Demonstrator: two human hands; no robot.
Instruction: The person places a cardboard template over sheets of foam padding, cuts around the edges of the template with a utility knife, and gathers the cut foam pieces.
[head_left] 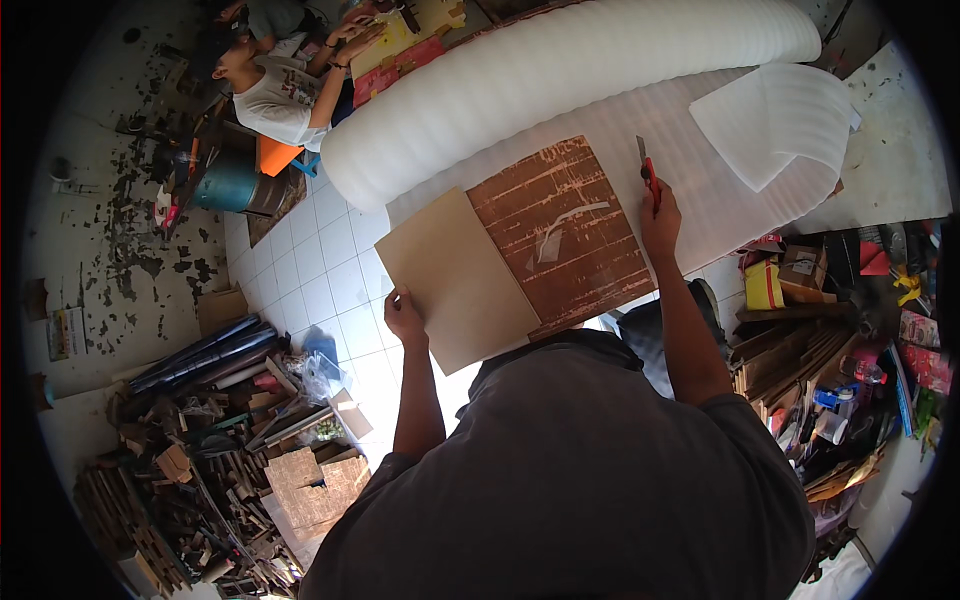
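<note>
My left hand (404, 316) grips the left edge of a flat beige board (458, 272), its fingers bent over the rim. The board's right side borders a worn brown board (590, 255) with pale streaks and a thin whitish strip lying on it. In my right hand (660, 220) is a red utility knife (649, 170), blade out and pointing away from me. The knife is over the white foam sheet (655, 120), just right of the brown board and apart from both boards.
A thick white foam roll (570, 75) spans the far side, with a folded foam flap (750, 130) at right. Beyond it, at the far left, a person (285, 100) works at another surface. Scrap wood (220, 470) is heaped at left; cardboard and bottles (865, 372) crowd the right.
</note>
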